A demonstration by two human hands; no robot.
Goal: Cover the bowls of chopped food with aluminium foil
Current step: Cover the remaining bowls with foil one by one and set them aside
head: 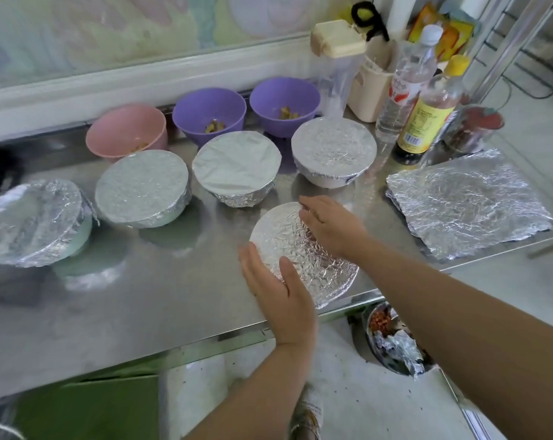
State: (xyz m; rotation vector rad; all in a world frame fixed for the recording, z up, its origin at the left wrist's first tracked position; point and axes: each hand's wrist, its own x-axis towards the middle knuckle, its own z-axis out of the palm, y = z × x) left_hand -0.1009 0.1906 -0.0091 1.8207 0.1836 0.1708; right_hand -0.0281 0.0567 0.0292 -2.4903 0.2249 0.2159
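Near the front edge of the steel bench (141,296), a foil-covered bowl (284,239) set between both hands. Left hand (278,287) flat against the bowl's near-left side, fingers straight and together, thumb laid on the crinkled top. Right hand (329,227) resting over the far-right rim, fingers loosely bent and slightly blurred, touching the foil without closing round it. Hands apart, one on each side of the bowl. Behind, a row of four wrapped bowls (141,188) across the bench, from the far left to right of centre. Further back by the wall, uncovered, a pink bowl (127,131) and two purple bowls (210,112), with bits of chopped food at the bottom. To the right, loose foil sheets (468,201) lying flat on the bench, well apart from the bowl between the hands. Behind the sheets, a clear bottle (408,81) and a dark sauce bottle (427,115), upright, just beside each other.
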